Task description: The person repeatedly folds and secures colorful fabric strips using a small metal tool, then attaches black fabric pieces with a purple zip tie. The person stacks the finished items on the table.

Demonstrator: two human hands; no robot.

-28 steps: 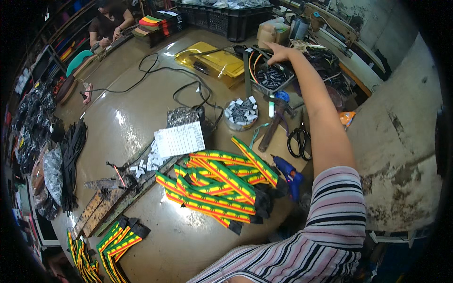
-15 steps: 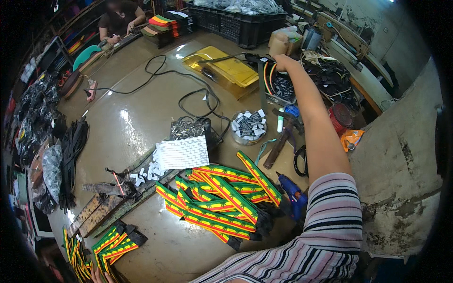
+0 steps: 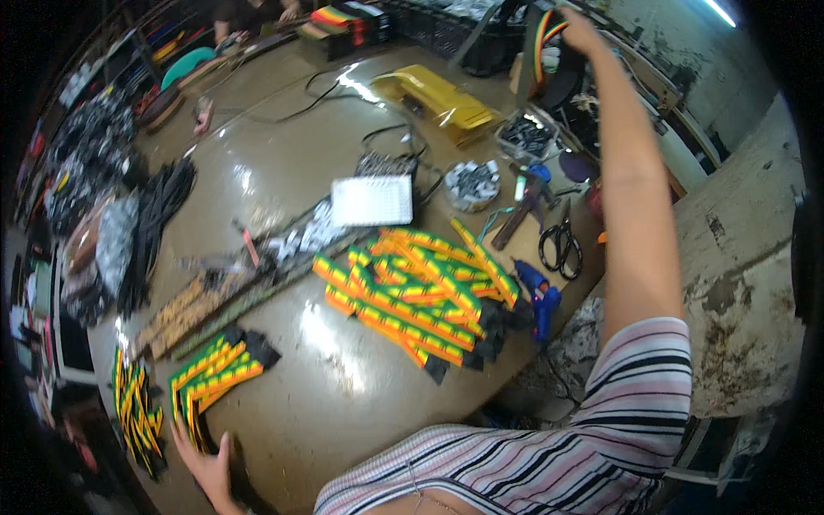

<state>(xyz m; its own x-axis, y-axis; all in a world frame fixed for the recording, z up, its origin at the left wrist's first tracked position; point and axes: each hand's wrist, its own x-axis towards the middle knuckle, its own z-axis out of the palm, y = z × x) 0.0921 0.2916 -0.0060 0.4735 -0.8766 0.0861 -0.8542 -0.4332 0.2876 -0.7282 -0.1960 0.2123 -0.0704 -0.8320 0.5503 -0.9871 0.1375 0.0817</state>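
My right hand (image 3: pixel 580 34) is raised at the far right, closed on a strap (image 3: pixel 539 50) striped in red, yellow and green. Black straps hang with it, blurred by motion. At the near left, my left hand (image 3: pixel 204 463) has thumb and fingers apart, its fingertips by the lower end of a small stack of green, yellow and red patterned strips (image 3: pixel 215 371) with black ends. Left of that stack lies a bunch of narrower strips (image 3: pixel 136 412). A larger pile of the patterned strips (image 3: pixel 412 296) lies in the middle of the table.
Right of the pile are a blue glue gun (image 3: pixel 537 296), black-handled scissors (image 3: pixel 561 249) and a hammer (image 3: pixel 524 219). Beyond stand a tub of small tags (image 3: pixel 472 184), a clear box of black parts (image 3: pixel 525 136) and a yellow plastic folder (image 3: pixel 438 99). A person's hand (image 3: pixel 290 10) shows far back.
My right hand has lifted the striped strap and black straps up and away from the clear box. My left hand has come further into view. The whole view has shifted.
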